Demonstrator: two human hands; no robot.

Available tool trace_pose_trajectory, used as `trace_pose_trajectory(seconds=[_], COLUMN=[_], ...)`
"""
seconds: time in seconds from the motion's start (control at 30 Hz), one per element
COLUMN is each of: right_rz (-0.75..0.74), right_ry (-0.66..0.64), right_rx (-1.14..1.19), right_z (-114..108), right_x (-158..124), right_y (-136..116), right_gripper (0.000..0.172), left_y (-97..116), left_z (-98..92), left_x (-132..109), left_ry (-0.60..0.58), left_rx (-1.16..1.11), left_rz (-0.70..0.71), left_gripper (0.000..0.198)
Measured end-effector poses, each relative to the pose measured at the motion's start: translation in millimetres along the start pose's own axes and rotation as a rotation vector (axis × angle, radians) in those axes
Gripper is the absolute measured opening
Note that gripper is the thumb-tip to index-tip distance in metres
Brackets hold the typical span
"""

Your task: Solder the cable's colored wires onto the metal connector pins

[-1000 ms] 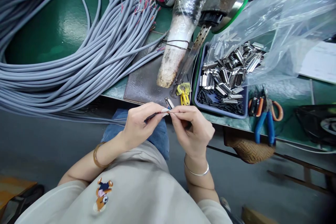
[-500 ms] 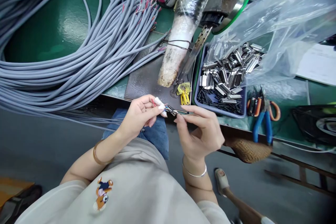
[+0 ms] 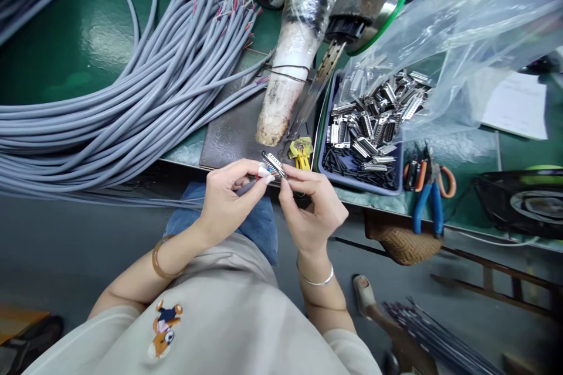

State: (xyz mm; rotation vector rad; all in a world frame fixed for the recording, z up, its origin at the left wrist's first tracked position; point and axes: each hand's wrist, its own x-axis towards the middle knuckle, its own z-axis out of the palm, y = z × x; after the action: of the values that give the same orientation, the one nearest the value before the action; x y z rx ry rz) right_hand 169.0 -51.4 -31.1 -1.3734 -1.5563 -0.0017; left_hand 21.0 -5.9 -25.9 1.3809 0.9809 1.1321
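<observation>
A small metal connector point(image 3: 273, 164) is held just off the table point(image 3: 88, 41) edge. The right hand point(image 3: 310, 205) pinches it in closed fingertips, and the left hand point(image 3: 226, 199) grips a grey cable point(image 3: 246, 188) against it. A blue tray point(image 3: 328, 170) sits near.

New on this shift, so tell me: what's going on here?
A person pinches a grey cable in the left hand and a small metal connector in the right hand, the two meeting by the table edge. A tray of more connectors sits to the right; a bundle of cables lies on the left.
</observation>
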Motion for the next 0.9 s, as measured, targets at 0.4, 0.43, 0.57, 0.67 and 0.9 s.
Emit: trace_pose_trajectory(seconds=[0.4,0.43,0.57,0.67,0.9], right_rz=[0.023,0.031,0.032,0.024,0.011], right_ry=[0.013,0.011,0.012,0.011,0.01], right_rx=[0.067,0.076,0.077,0.072,0.038], right_z=[3.1,3.3,3.9,4.2,1.7], right_x=[10.5,11.0,13.6,16.5,22.3], right_y=[4.9,5.8,8.5,9.2,6.0], right_gripper=[0.019,0.019,0.019,0.019,0.021], left_y=[2.2,2.2,3.3,5.0,10.3], left_z=[-3.0,-3.4,-3.7,-3.5,-5.7], left_x=[13.7,14.7,19.1,22.1,23.8], left_ry=[-0.011,-0.016,-0.029,-0.032,-0.039], left_rx=[0.183,0.194,0.234,0.277,0.264], left_rz=[0.212,0.208,0.222,0.224,0.245], left_gripper=[0.007,0.007,0.006,0.008,0.006])
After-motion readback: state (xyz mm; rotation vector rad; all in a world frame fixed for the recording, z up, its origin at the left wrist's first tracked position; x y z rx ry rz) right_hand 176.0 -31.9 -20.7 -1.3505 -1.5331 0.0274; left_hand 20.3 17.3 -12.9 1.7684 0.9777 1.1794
